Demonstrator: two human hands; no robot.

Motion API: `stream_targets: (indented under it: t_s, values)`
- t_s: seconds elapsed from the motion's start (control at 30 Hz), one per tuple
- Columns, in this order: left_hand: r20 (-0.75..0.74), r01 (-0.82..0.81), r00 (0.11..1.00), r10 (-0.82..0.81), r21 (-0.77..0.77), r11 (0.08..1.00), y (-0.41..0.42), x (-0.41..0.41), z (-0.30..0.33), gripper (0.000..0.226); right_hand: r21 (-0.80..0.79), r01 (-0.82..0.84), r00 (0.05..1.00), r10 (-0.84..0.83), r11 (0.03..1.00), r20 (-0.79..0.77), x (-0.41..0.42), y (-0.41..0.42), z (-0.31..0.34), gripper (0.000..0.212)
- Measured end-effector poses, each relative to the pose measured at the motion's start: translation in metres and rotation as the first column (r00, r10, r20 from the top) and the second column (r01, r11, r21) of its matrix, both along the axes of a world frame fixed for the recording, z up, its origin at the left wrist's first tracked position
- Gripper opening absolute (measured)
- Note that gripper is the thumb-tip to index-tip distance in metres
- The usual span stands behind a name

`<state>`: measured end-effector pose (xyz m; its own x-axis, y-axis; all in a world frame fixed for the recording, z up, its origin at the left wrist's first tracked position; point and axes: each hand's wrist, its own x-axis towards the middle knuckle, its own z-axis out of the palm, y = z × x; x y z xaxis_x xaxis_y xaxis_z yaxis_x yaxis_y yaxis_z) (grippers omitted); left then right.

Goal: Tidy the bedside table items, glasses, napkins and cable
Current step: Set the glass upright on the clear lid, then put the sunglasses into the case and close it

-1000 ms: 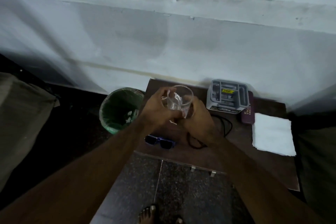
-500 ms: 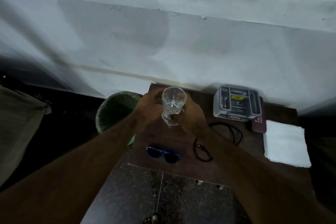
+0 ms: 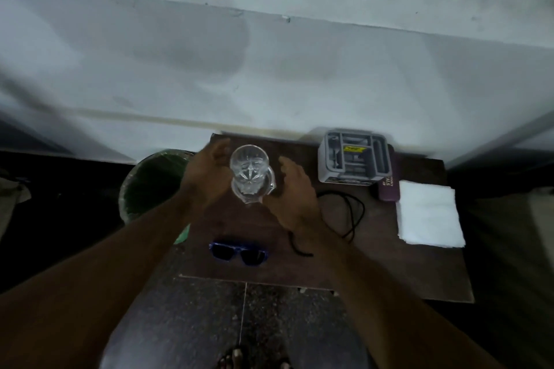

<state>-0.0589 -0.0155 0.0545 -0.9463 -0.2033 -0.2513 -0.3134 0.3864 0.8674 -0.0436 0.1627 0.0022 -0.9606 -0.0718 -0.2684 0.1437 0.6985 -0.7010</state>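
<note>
A clear cut glass (image 3: pixel 249 169) stands upright at the back left of the brown bedside table (image 3: pixel 389 263); it looks nested in a second glass. My left hand (image 3: pixel 208 174) is just left of it and my right hand (image 3: pixel 292 189) just right, both with fingers apart and holding nothing. Blue sunglasses (image 3: pixel 238 253) lie near the table's front edge. A black cable (image 3: pixel 355 213) loops loosely right of my right wrist. A stack of white napkins (image 3: pixel 428 216) lies on the right side.
A grey compartment box (image 3: pixel 355 159) sits at the back of the table with a purple case (image 3: pixel 388 190) beside it. A green bin (image 3: pixel 153 183) stands on the floor left of the table. A white wall runs behind. My feet show below.
Both hands held the glass up a second ago. It now stands on the table, and both hands have let go and spread to its sides.
</note>
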Motion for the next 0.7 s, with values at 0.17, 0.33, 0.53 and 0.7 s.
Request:
stream_targets:
  t_s: [0.17,0.33,0.53,0.7]
  values:
    - [-0.411,0.009,0.848,-0.334,-0.62,0.785,0.051,0.027,0.028,0.053,-0.001,0.356,0.917,-0.35,0.934,-0.191,0.05,0.091,0.019,0.022]
    - [-0.287,0.263,0.828,-0.481,-0.56,0.786,0.131,0.04,0.013,0.043,0.187,0.617,0.787,-0.601,0.764,-0.141,0.033,0.182,0.002,0.037]
    - [-0.078,0.348,0.906,-0.417,-0.425,0.836,0.172,0.041,-0.024,0.035,0.384,0.332,0.931,-0.365,0.862,0.014,-0.014,0.215,-0.018,0.066]
    - [0.126,0.335,0.94,-0.317,-0.175,0.926,0.193,0.036,-0.031,0.03,0.357,0.429,0.888,-0.46,0.83,0.003,-0.016,0.211,-0.028,0.057]
